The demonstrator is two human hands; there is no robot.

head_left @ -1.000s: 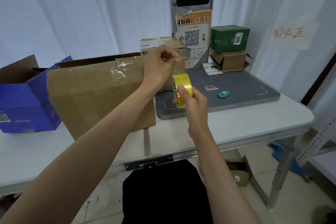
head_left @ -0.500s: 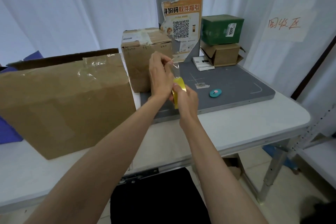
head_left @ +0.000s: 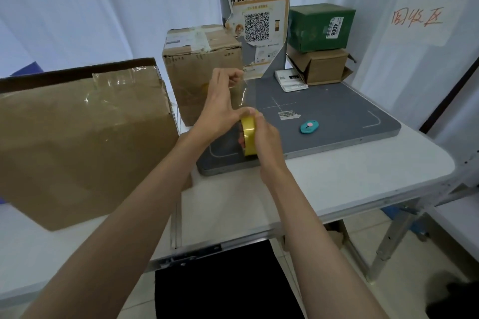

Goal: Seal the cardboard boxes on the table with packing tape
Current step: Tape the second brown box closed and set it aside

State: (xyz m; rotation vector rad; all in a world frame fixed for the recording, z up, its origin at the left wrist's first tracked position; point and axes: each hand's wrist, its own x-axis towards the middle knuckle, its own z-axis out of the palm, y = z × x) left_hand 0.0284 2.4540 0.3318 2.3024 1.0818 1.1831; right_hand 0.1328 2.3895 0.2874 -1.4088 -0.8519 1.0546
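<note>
Right now my right hand (head_left: pixel 264 137) grips the yellow roll of packing tape (head_left: pixel 249 136) on edge above the grey mat (head_left: pixel 324 114), while my left hand (head_left: pixel 220 109) pinches the free end of a clear tape strip (head_left: pixel 243 93) pulled up from the roll. Behind my hands a smaller cardboard box (head_left: pixel 202 70) stands on the white folding table (head_left: pixel 350 176), its top already taped. A large cardboard box (head_left: pixel 77 137) sits to the left, tape glinting on its top. A teal box cutter (head_left: pixel 309 127) lies on the mat, to the right of the roll.
</note>
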